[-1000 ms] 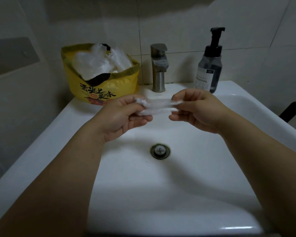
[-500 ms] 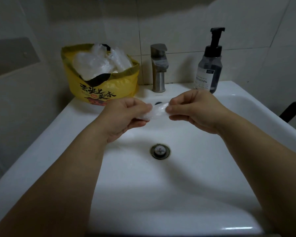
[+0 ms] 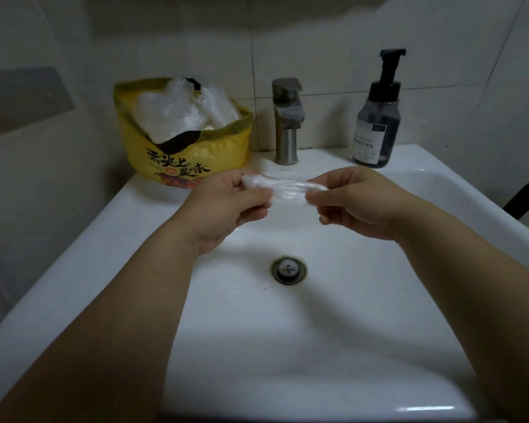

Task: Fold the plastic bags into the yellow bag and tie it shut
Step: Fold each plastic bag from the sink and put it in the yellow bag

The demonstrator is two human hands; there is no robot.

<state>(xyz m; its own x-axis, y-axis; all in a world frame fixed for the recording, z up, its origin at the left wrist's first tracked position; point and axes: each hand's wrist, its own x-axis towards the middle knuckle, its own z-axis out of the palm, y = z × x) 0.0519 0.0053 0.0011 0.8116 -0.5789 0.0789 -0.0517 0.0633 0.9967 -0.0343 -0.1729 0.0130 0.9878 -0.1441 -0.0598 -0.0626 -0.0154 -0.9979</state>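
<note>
Holding a clear bag (image 3: 284, 188) level between both hands, above the sink (image 3: 287, 346).

Left hand (image 3: 226, 206): thumb and fingers curled, pinching the bag's left end. A crumpled tuft of plastic sticks out above the thumb.

Right hand (image 3: 358, 203): thumb and forefinger pinch the right end, with the other fingers curled beneath.

The bag is gathered into a narrow, wrinkled strip that spans the gap between the hands. It touches nothing else.

Yellow bag (image 3: 196, 157): stands on the sink's back left corner, close to the wall, well behind the left hand. Its mouth is open and untied. Black characters and a red-orange picture are printed on the front, and a black patch shows at the front rim.

Stuffed bags (image 3: 180, 114): clear and crumpled, filling the yellow bag and rising above its rim.

Faucet (image 3: 287, 120): brushed metal, at back centre, just right of the yellow bag and not touching it.

Pump bottle (image 3: 376, 123): dark and translucent with a black pump, upright on the back ledge to the right of the faucet.

Drain (image 3: 288, 270): in the basin floor, below the hands. Both forearms reach over the near rim.
</note>
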